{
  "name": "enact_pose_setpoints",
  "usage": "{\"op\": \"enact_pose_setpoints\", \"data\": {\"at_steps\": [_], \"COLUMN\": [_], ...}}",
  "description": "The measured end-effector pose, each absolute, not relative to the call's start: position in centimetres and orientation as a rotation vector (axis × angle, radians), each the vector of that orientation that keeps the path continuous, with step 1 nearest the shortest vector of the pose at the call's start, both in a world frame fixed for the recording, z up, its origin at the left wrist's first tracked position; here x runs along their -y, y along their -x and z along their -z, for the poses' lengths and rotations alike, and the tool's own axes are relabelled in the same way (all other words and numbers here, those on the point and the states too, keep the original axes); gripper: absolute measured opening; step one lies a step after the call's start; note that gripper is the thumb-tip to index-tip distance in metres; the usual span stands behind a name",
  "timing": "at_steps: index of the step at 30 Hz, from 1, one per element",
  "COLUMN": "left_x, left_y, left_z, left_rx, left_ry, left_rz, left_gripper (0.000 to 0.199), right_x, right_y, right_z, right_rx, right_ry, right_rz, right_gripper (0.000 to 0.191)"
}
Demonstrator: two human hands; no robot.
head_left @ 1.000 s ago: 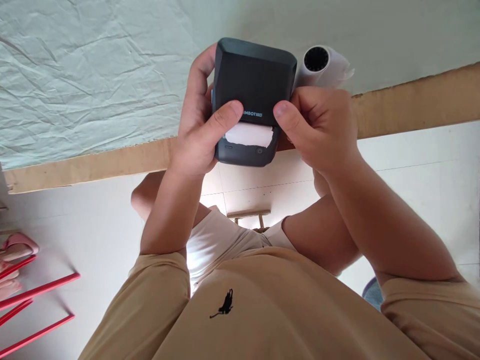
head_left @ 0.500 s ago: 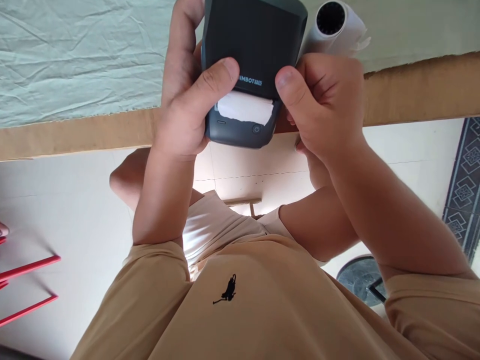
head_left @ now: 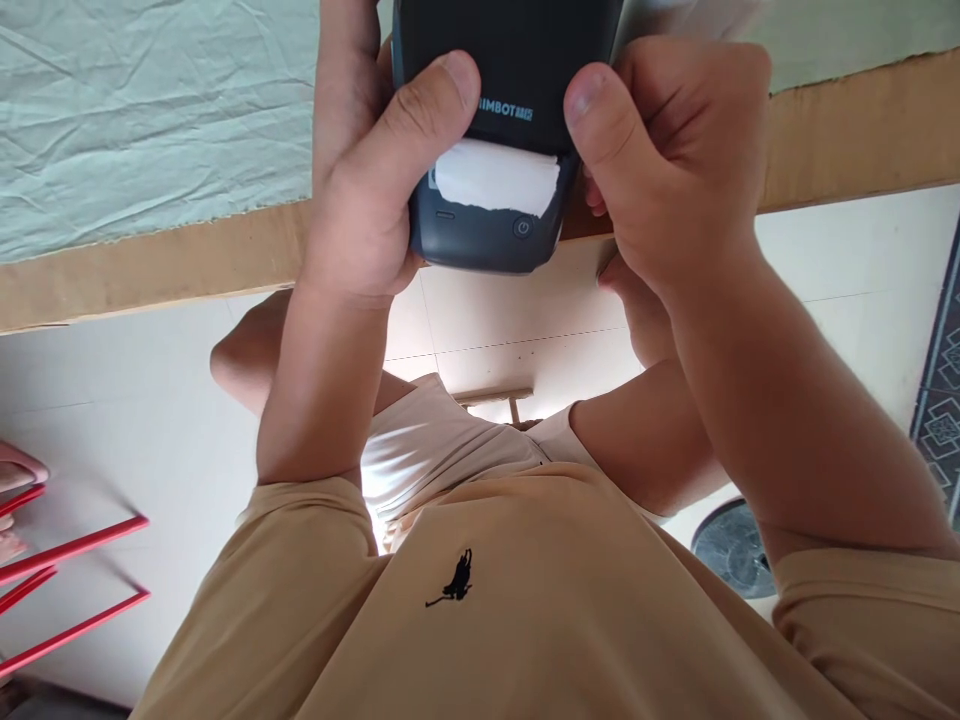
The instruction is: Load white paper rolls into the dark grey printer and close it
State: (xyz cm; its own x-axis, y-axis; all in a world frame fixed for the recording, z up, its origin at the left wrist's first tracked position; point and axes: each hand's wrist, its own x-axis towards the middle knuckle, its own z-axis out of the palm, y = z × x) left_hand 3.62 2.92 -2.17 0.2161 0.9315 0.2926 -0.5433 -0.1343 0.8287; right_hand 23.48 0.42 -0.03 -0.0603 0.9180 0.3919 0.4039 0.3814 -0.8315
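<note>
A dark label printer point(head_left: 502, 60) is held up over the table's near edge, its top cut off by the frame. White label paper point(head_left: 499, 178) with a torn edge sticks out of its slot, above a power button. My left hand point(head_left: 367, 170) wraps round the printer's left side, thumb on the cover beside the lettering. At the right side, my right hand point(head_left: 675, 140) is closed with its thumb against the cover's edge; its other fingers are curled and mostly hidden. Behind that hand, only a blurred strip of a white roll point(head_left: 697, 18) shows.
A pale green cloth point(head_left: 150, 120) covers the table, whose brown edge point(head_left: 150, 260) runs across in front of me. Red metal legs point(head_left: 82, 545) stand on the floor at the left. A round dark object point(head_left: 731, 548) is on the floor at the right.
The printer and both hands sit a little higher in the view, so more of the printer's top and of the white roll is cut off. The hands keep their grip.
</note>
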Motion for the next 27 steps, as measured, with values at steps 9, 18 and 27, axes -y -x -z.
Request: {"op": "enact_pose_setpoints", "data": {"at_steps": [9, 18, 27], "left_x": [-1.0, -0.7, -1.1], "left_y": [-1.8, -2.0, -1.8], "left_z": [-2.0, -1.9, -1.8], "left_rx": [-0.604, -0.745, -0.741], "left_ry": [-1.054, -1.006, -0.978], "left_rz": [-1.113, -1.106, -1.111], "left_gripper": [0.057, 0.072, 0.061], "right_x": [0.7, 1.2, 1.1], "right_y": [-22.8, -22.6, -22.6], "right_z": [-0.8, -1.0, -0.8], "right_rx": [1.526, 1.465, 1.457], "right_ry": [1.118, 1.130, 1.140], "right_rz": [-0.697, -0.751, -0.740], "right_gripper": [0.069, 0.079, 0.082]}}
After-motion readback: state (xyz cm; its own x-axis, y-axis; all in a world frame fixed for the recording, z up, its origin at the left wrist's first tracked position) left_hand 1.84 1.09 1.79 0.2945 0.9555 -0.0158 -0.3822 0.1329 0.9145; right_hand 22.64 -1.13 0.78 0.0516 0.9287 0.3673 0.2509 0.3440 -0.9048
